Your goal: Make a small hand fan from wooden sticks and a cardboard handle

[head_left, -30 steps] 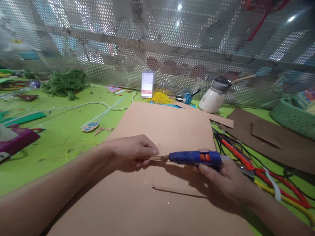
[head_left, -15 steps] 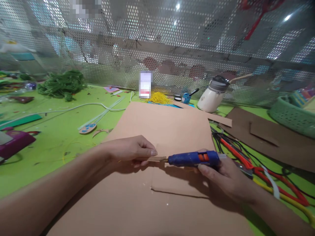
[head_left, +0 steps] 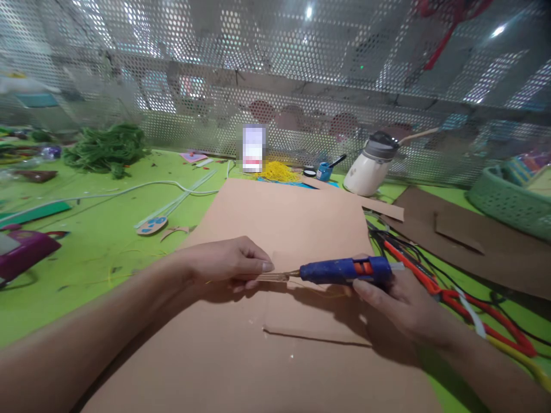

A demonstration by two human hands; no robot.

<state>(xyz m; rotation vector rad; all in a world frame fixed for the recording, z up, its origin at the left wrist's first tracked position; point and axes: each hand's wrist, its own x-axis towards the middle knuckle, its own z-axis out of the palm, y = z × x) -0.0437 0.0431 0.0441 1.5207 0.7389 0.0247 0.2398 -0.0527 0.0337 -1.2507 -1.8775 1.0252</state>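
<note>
My right hand (head_left: pixel 394 298) grips a blue hot glue gun (head_left: pixel 331 271) with an orange part on its side and a clear glue stick at its rear. The metal nozzle (head_left: pixel 293 273) points left and meets the right end of a thin layered cardboard strip (head_left: pixel 273 277). Between thumb and fingers, my left hand (head_left: pixel 241 264) pinches that strip; its left part is hidden by the hand. Both hands hover over a large brown cardboard sheet (head_left: pixel 275 223). Below them a smaller cardboard piece (head_left: pixel 316 321) lies on the sheet.
Orange-handled scissors (head_left: pixel 465 307) and dark cords lie at right beside a dark board (head_left: pixel 508 241). Behind stand a white jar (head_left: pixel 368 169), a blue paint pot (head_left: pixel 324 171) and a green basket (head_left: pixel 508 198). Green yarn (head_left: pixel 107 149) and a purple tool (head_left: pixel 28 249) are at left.
The glue gun has shifted slightly right and up, its nozzle now showing more plainly at the strip's end. My left hand keeps its pinch in nearly the same place.
</note>
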